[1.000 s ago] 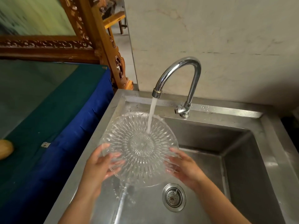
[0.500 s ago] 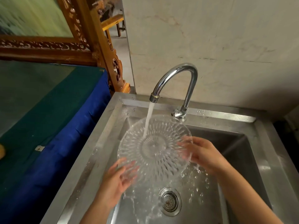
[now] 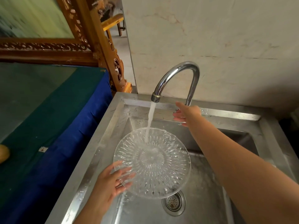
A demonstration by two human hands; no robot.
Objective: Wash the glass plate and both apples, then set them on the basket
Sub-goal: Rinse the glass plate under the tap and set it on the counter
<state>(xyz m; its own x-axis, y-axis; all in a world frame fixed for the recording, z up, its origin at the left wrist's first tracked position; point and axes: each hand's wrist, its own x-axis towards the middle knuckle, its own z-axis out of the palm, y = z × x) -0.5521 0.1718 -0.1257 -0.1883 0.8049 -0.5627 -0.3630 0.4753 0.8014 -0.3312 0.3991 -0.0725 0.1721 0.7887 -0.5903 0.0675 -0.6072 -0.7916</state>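
The round glass plate (image 3: 152, 163), clear and cut with radiating ribs, is held over the stainless steel sink (image 3: 103, 139) near its left wall, face up and tilted slightly. Water from the curved chrome faucet (image 3: 178, 75) strikes it above centre. The left hand (image 3: 111, 183) holds its lower-left rim, fingers spread beneath the glass. The right hand (image 3: 187, 113) reaches to the faucet base at the back edge, fingers loosely apart.

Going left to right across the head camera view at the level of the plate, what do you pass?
Yellowish object at the frame edge → blue cloth → sink rim → glass plate → right forearm.
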